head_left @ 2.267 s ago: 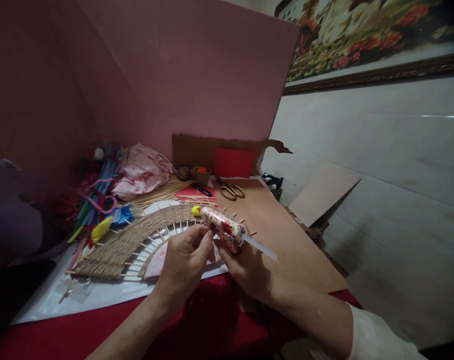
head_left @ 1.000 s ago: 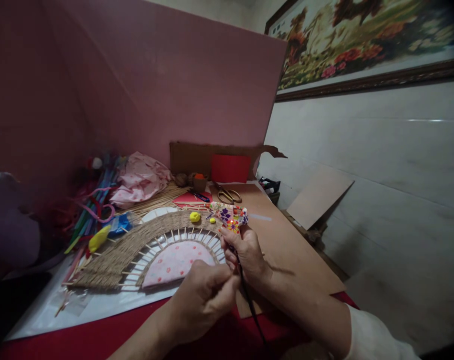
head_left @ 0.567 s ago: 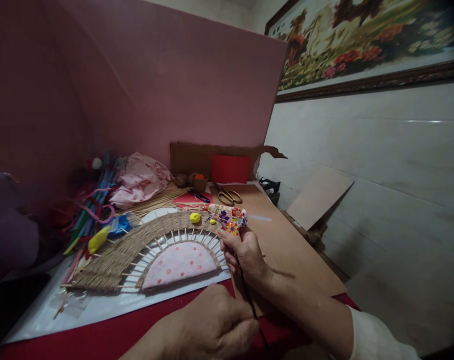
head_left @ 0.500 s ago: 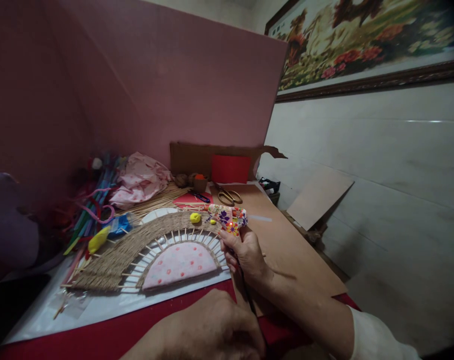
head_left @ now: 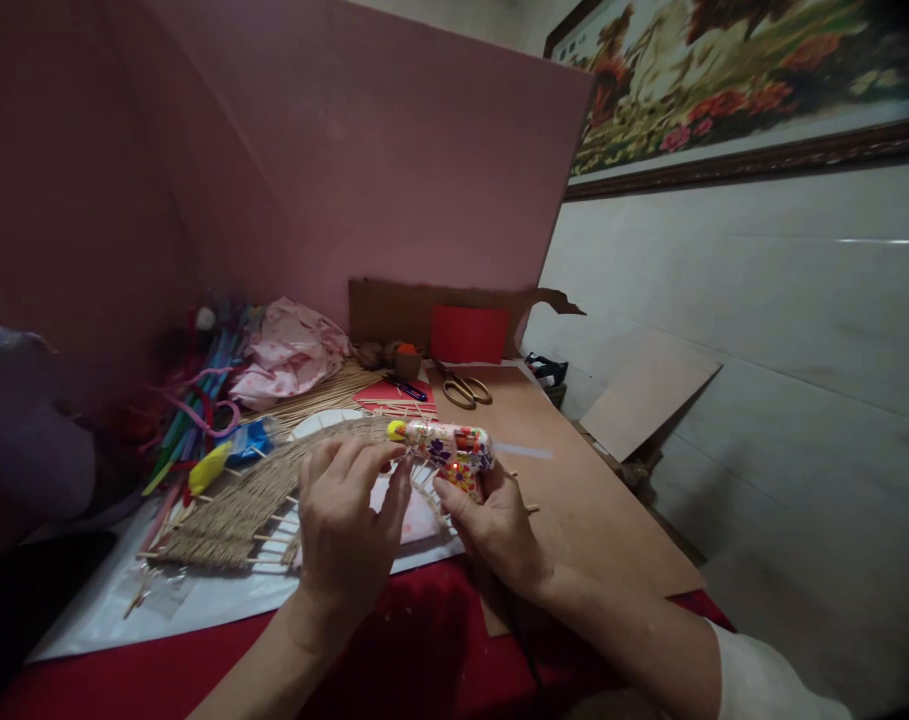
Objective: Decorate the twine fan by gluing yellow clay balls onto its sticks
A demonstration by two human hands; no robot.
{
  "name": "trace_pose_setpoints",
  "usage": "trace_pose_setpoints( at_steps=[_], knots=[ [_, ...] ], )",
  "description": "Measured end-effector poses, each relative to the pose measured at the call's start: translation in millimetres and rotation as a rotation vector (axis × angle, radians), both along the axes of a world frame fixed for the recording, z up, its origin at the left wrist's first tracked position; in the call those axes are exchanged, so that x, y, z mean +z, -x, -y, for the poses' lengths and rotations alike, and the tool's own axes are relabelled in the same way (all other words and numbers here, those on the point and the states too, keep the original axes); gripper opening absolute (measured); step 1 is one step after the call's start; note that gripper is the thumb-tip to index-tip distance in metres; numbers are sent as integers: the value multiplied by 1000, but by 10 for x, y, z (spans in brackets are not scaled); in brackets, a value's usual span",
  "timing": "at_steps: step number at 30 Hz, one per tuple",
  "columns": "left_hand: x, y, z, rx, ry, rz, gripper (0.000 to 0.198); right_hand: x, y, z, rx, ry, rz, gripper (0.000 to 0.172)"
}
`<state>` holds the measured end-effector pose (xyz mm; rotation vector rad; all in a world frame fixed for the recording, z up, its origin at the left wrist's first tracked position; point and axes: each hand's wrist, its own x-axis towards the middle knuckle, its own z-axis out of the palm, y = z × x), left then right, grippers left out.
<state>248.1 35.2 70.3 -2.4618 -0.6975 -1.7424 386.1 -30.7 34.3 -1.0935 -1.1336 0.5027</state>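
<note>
My right hand [head_left: 493,527] grips a flower-patterned glue gun [head_left: 446,447] by its handle, its yellow nozzle pointing left over a fan-shaped piece of woven twine on wooden sticks [head_left: 236,502]. My left hand [head_left: 349,523] lies over the pink fabric centre [head_left: 421,523] of that piece, fingers spread, fingertips close to the gun's nozzle. A clear glue stick [head_left: 523,451] juts from the back of the gun.
A brown cardboard sheet [head_left: 574,480] lies to the right, with gold scissors [head_left: 463,386] at its far end. Coloured pipe cleaners [head_left: 191,400], pink cloth [head_left: 293,350], loose sticks and red paper [head_left: 469,333] crowd the back. A pink board stands behind; white plastic sheet [head_left: 124,610] lies underneath.
My left hand has come up from the near table edge and now rests on the woven piece beside the nozzle. The glue gun has tilted level and shifted slightly left.
</note>
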Motion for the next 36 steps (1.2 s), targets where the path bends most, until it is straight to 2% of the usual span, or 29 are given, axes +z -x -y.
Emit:
trace_pose_setpoints(
  at_steps=[3, 9, 18, 25, 29, 33, 36],
  knots=[
    [-16, -4, 6, 56, 10, -50, 4, -8, 14, 25, -39, -10, 113, 25],
    [-7, 1, 26, 59, 24, -53, 3, -2, 16, 69, -119, 20, 273, 15],
    [-52, -6, 29, 60, 57, -68, 4, 0, 58, 127, -135, 65, 331, 19],
    [-51, -16, 73, 102, 32, -95, 9, -64, 79, 210, -157, 15, 391, 23],
    [-35, -17, 65, 70, 60, -10, 14, -34, 95, 190, -149, 63, 334, 22],
    [8, -3, 72, -1, 106, 80, 15, 0, 75, 101, -86, 32, 119, 21],
    [33, 8, 75, -19, 104, 71, 11, -25, 47, 62, -40, 38, 20, 25]
  ],
)
